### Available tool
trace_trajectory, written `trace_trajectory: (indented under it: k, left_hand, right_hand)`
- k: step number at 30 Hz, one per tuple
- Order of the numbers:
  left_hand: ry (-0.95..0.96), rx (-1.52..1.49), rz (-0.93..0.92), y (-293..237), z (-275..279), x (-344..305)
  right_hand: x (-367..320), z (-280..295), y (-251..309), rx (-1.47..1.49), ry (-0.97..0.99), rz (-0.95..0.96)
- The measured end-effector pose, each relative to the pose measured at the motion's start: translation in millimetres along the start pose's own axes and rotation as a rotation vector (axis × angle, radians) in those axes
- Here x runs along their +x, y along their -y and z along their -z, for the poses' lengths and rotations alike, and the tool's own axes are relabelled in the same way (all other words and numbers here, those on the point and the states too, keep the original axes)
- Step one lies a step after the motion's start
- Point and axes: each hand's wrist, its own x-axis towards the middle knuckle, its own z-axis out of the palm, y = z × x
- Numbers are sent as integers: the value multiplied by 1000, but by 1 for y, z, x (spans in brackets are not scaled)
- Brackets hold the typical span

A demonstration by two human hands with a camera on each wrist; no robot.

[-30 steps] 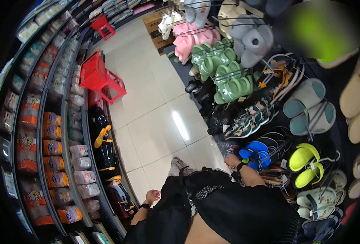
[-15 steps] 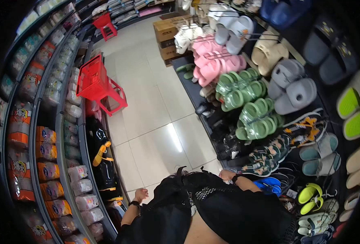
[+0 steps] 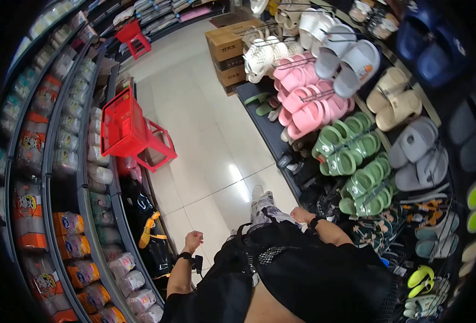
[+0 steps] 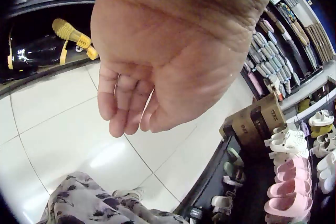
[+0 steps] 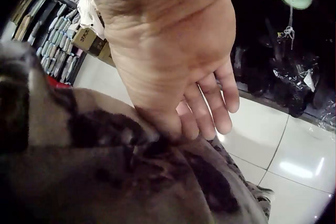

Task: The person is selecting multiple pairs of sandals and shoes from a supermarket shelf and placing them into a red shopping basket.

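Note:
My left hand (image 3: pixel 194 240) hangs over the aisle floor with loosely bent fingers and nothing in them. In the left wrist view the palm (image 4: pixel 168 61) faces the camera above pale tiles. Black rain boots (image 3: pixel 157 253) with yellow soles stand on the low shelf beside that hand. My right hand (image 3: pixel 302 215) also hangs loose and holds nothing, close to the patterned trousers (image 5: pixel 105 129) in its wrist view. Nearest to it on the right are dark plastic-wrapped shoes (image 3: pixel 326 204) at the foot of the slipper rack.
A red basket (image 3: pixel 122 126) sits on a red stool (image 3: pixel 160 142) at the left shelf. Packaged goods (image 3: pixel 68 226) fill that shelf. Green clogs (image 3: pixel 351 142) and pink clogs (image 3: pixel 308 102) hang at the right. Cardboard boxes (image 3: pixel 227 51) stack beyond the rack; tiled floor (image 3: pixel 195 134) runs between.
The view has moved along the aisle and turned, so the right-hand slippers sit lower and farther right. The left hand has swung forward; both hands stay without anything in them.

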Motion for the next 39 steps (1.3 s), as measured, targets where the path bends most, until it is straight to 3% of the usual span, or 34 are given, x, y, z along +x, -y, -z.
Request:
trace_trajectory:
  k: [2, 4, 6, 7, 8, 9, 11, 15, 20, 22, 24, 25, 26, 28, 32, 34, 35, 36, 39]
  left_hand:
    - [32, -64, -2, -6, 9, 25]
    - [81, -176, 10, 15, 19, 59]
    - [90, 9, -27, -9, 31, 62]
    - [30, -96, 103, -21, 29, 61]
    - [202, -316, 187, -31, 40, 74]
    - [154, -69, 71, -37, 47, 82]
    - [102, -170, 163, -64, 44, 79]
    - [0, -232, 175, -135, 50, 98]
    - [43, -287, 115, -162, 68, 169]
    - [-20, 73, 81, -155, 80, 230]
    - [23, 65, 52, -165, 110, 285]
    - [52, 48, 36, -194, 128, 303]
    - [52, 49, 15, -220, 147, 316]
    - [52, 51, -27, -335, 186, 310]
    - [88, 70, -93, -360, 268, 438]
    - [322, -614, 214, -379, 309, 502]
    - [131, -139, 25, -390, 311, 522]
    - [156, -69, -57, -404, 321, 543]
    - [100, 33, -39, -459, 320, 578]
  right_hand:
    - [38, 25, 3, -25, -63, 92]
    - [82, 53, 1, -251, -14, 195]
    - [125, 98, 5, -174, -17, 261]
    - [135, 129, 13, -186, 16, 212]
    - [147, 153, 18, -199, 49, 164]
    - [173, 165, 17, -236, 80, 98]
    - [203, 191, 16, -260, 111, 105]
    - [256, 232, 25, -286, 234, 97]
    - [310, 267, 32, -211, 391, 32]
    - [330, 287, 42, -213, 369, -19]
    - [351, 305, 57, -123, 304, 80]
    - [370, 305, 57, -107, 252, 143]
    - [386, 305, 56, -60, 242, 24]
    - [425, 300, 51, -33, 205, 1]
    - [472, 330, 109, 61, 108, -86]
    - [489, 361, 136, 43, -72, -77]
    - [495, 376, 149, 77, -53, -163]
    - [509, 381, 149, 68, -71, -167]
    - [526, 414, 165, 140, -145, -200]
